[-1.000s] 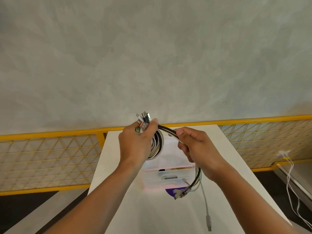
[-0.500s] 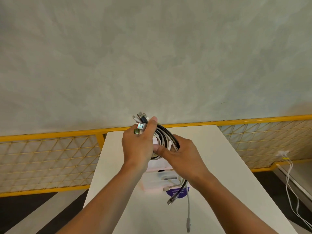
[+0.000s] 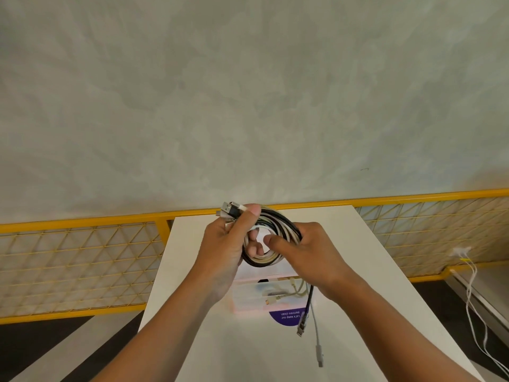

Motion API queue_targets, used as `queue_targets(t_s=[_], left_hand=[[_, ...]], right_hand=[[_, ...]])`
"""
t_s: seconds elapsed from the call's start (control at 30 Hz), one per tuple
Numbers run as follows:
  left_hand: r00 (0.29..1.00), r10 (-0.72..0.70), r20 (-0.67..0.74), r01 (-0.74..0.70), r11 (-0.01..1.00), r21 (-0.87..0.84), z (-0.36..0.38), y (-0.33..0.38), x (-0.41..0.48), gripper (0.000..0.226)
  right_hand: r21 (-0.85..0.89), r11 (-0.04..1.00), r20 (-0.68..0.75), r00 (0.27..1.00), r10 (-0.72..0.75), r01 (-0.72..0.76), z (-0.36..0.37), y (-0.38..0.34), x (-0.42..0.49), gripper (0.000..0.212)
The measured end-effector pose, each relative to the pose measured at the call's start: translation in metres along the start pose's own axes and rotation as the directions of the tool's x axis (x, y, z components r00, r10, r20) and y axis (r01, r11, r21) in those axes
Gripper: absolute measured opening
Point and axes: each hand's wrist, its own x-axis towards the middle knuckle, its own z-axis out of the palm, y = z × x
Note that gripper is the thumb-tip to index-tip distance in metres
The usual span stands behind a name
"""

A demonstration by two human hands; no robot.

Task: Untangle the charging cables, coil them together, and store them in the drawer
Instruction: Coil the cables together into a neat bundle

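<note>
Past the yellow wire-mesh railing [image 3: 82, 257] on the left, the person holds the work up over a white table [image 3: 358, 244]. The left hand [image 3: 225, 252] grips the near-left side of a coil of black and cream-white charging cables [image 3: 275, 238], its thumb pressing a cluster of metal-tipped plug ends [image 3: 231, 212] against the top of the loop and its fingers showing through the middle. The right hand [image 3: 311, 252] is curled round the coil's right side, thumb laid across toward the centre.

Not all the cable is wound in yet. Under the right wrist a black braided tail with a silvery plug [image 3: 303, 323] and a thin white tail [image 3: 318, 348] hang down. They dangle over a small translucent plastic drawer box [image 3: 248, 299] on the table, with a round purple sticker [image 3: 286, 317] just beside it. I cannot tell whether the drawer is open.

The risks I'd expect are these. The loops look springy — if either grip eases, they could fan apart and the bundled plugs slide out from under the thumb. The hanging tails could snag on the box edge, or jam the drawer if left outside the coil.

Far right, separate white cables [image 3: 473, 285] trail well apart from all this.
</note>
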Motion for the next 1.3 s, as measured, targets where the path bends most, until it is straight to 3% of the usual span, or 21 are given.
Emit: queue_targets(t_s=[0.2,0.33,0.4,0.47,0.53,0.63,0.7,0.83,1.03,1.13,1.3], left_hand=[[0.959,-0.090,0.267,0.086,0.996,0.027,-0.019,0.006,0.001,0.045],[0.848,-0.239,0.474,0.333,0.935,-0.124,-0.035,0.016,0.008,0.086],[0.805,-0.374,0.461,0.415,0.910,0.012,-0.039,0.022,0.016,0.090],[0.751,-0.494,0.439,0.412,0.869,0.273,-0.037,0.027,0.020,0.093],[0.695,-0.579,0.425,0.387,0.801,0.457,-0.029,0.031,0.020,0.091],[0.631,-0.624,0.461,0.287,0.740,0.608,-0.018,0.037,0.016,0.085],[0.599,-0.644,0.476,0.204,0.698,0.687,-0.013,0.036,0.016,0.083],[0.636,-0.638,0.434,0.084,0.616,0.783,-0.007,0.028,0.015,0.058],[0.801,-0.471,0.371,-0.021,0.597,0.802,-0.006,0.010,0.014,0.041],[0.844,-0.394,0.362,-0.026,0.645,0.764,-0.007,0.004,0.010,0.041],[0.888,-0.325,0.326,-0.031,0.664,0.747,-0.007,-0.001,0.003,0.037]], right_hand=[[-0.028,0.999,0.040,0.999,0.021,-0.020,-0.011,0.006,0.001,0.019],[-0.079,0.997,0.114,0.993,0.035,-0.026,-0.020,0.009,0.000,0.020],[-0.136,0.990,0.187,0.982,0.003,0.023,-0.023,0.008,-0.003,0.016],[-0.183,0.980,0.273,0.962,-0.033,0.085,-0.023,0.006,-0.004,0.014],[-0.234,0.963,0.339,0.939,-0.052,0.138,-0.021,0.006,-0.005,0.022],[-0.280,0.946,0.391,0.919,-0.045,0.165,-0.019,0.011,-0.005,0.008],[-0.299,0.937,0.418,0.907,-0.044,0.183,-0.018,0.013,-0.005,0.011],[-0.306,0.939,0.422,0.907,-0.012,0.155,-0.020,0.015,-0.002,0.020],[-0.293,0.944,0.370,0.929,-0.033,0.150,-0.024,0.017,0.001,0.012],[-0.281,0.946,0.357,0.933,-0.051,0.159,-0.025,0.015,-0.001,0.029],[-0.265,0.954,0.292,0.955,-0.056,0.138,-0.022,0.019,-0.001,0.013]])
